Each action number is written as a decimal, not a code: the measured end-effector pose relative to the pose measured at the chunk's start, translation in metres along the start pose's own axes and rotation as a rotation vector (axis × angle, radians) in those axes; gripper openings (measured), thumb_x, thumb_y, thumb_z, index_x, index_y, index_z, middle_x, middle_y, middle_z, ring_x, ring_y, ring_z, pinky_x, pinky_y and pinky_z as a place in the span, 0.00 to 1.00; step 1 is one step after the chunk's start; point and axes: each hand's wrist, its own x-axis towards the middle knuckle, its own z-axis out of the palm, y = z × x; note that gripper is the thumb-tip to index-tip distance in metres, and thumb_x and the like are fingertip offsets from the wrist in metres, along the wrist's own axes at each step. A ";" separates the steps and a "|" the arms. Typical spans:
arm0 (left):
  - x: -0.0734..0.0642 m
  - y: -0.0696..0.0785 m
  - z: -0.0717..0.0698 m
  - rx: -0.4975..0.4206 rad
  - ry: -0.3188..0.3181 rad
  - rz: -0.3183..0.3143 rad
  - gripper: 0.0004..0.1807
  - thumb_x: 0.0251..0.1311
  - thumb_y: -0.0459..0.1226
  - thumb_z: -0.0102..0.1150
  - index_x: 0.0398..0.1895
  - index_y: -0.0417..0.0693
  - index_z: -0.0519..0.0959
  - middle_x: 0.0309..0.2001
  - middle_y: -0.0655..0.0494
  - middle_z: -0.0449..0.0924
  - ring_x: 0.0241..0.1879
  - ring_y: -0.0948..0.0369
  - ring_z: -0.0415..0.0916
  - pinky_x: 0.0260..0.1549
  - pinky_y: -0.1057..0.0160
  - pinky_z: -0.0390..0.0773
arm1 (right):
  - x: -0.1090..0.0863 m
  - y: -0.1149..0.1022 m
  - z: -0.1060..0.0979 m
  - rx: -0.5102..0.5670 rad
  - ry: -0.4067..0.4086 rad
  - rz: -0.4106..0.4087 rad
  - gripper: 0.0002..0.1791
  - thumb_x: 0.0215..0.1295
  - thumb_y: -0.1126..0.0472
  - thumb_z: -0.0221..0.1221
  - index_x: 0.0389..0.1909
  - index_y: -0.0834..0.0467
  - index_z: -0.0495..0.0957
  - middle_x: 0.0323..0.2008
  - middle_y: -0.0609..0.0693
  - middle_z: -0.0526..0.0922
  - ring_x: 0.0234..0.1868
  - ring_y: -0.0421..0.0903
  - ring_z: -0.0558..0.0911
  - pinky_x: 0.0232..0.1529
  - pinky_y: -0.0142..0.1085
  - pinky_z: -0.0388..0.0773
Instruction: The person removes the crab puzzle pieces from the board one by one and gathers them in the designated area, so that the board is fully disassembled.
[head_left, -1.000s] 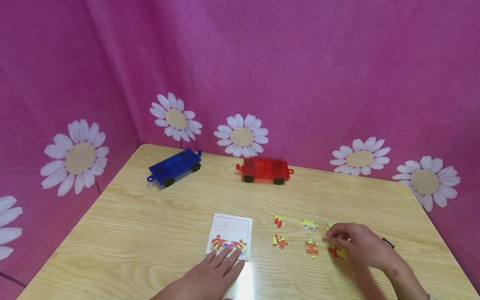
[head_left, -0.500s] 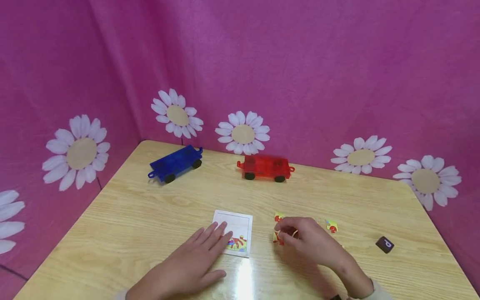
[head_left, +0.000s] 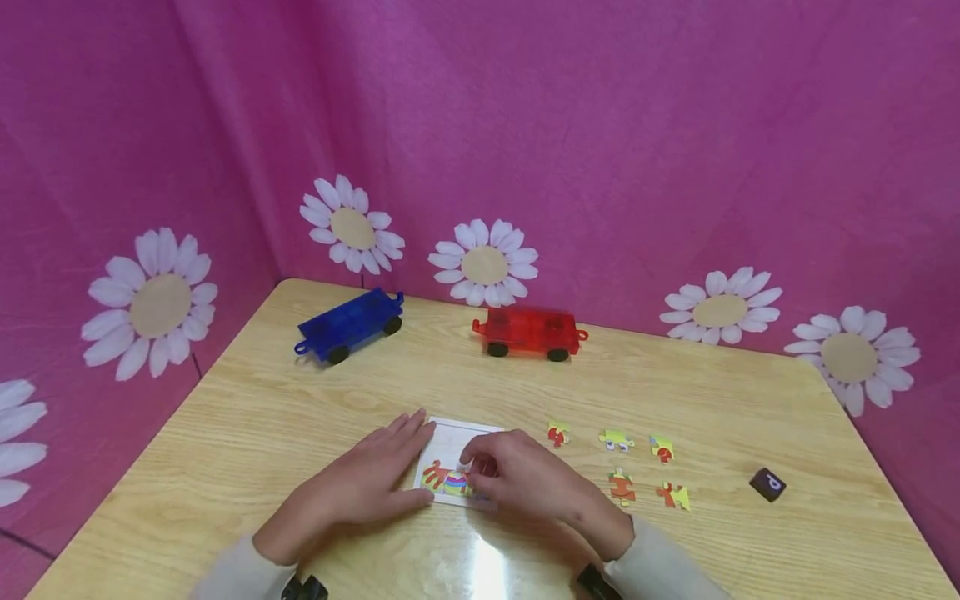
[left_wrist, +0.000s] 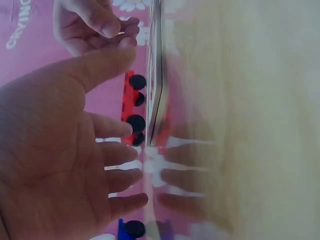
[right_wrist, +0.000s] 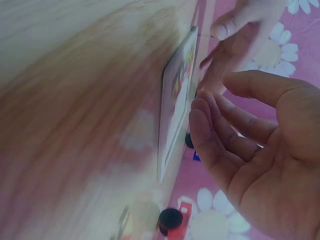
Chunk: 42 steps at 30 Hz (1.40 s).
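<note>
A small square puzzle board (head_left: 453, 437) with a white rim lies flat on the table, orange, yellow and striped puzzle pieces (head_left: 433, 477) along its near edge. My left hand (head_left: 356, 479) rests at the board's left side, fingers straight and thumb spread. Over the board's right half, my right hand (head_left: 521, 475) pinches a puzzle piece mostly hidden by its fingers. In the right wrist view, the curled fingers (right_wrist: 202, 132) are close over the board. Several loose pieces, including a yellow one with eyes (head_left: 617, 440) and an orange one (head_left: 621, 486), lie to the right.
A blue toy wagon (head_left: 351, 325) and a red toy wagon (head_left: 531, 332) stand at the back of the wooden table (head_left: 300, 417). A dark tile with a white letter (head_left: 768, 484) lies at the right. A pink cloth with daisies (head_left: 585, 150) hangs behind.
My right hand has moved left from the loose pieces to over the board, and the near-left loose piece is gone from its place. My left hand has shifted to the board's left side.
</note>
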 end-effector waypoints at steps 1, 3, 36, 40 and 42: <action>0.002 -0.002 -0.001 -0.014 -0.013 0.003 0.47 0.69 0.55 0.61 0.81 0.38 0.56 0.81 0.39 0.47 0.79 0.41 0.44 0.73 0.39 0.51 | 0.003 -0.001 0.002 0.007 -0.007 0.005 0.06 0.65 0.68 0.65 0.42 0.61 0.84 0.26 0.38 0.80 0.29 0.32 0.77 0.35 0.30 0.77; 0.004 -0.005 -0.004 -0.039 -0.039 0.002 0.49 0.68 0.55 0.62 0.81 0.38 0.55 0.81 0.38 0.46 0.79 0.41 0.43 0.73 0.39 0.49 | 0.010 -0.003 0.005 0.021 -0.019 0.007 0.06 0.64 0.69 0.65 0.42 0.61 0.83 0.26 0.39 0.80 0.29 0.32 0.77 0.36 0.30 0.77; 0.008 -0.009 -0.003 0.022 -0.067 0.008 0.49 0.67 0.55 0.64 0.80 0.37 0.56 0.80 0.38 0.48 0.79 0.40 0.43 0.73 0.38 0.50 | 0.028 -0.007 0.016 -0.124 -0.094 0.044 0.18 0.54 0.72 0.65 0.46 0.55 0.79 0.23 0.39 0.78 0.31 0.37 0.74 0.41 0.33 0.72; 0.007 -0.009 -0.003 0.010 -0.070 0.008 0.50 0.66 0.56 0.64 0.80 0.37 0.56 0.80 0.38 0.48 0.79 0.40 0.42 0.73 0.38 0.50 | 0.027 -0.007 0.017 -0.107 -0.078 0.037 0.19 0.53 0.73 0.65 0.45 0.54 0.77 0.24 0.40 0.79 0.30 0.37 0.75 0.40 0.32 0.72; 0.007 -0.009 -0.003 0.010 -0.066 0.010 0.50 0.66 0.56 0.64 0.80 0.36 0.56 0.80 0.37 0.48 0.79 0.40 0.43 0.73 0.39 0.50 | 0.027 -0.008 0.017 -0.098 -0.078 0.045 0.19 0.53 0.73 0.66 0.45 0.54 0.77 0.24 0.40 0.79 0.30 0.37 0.75 0.40 0.32 0.73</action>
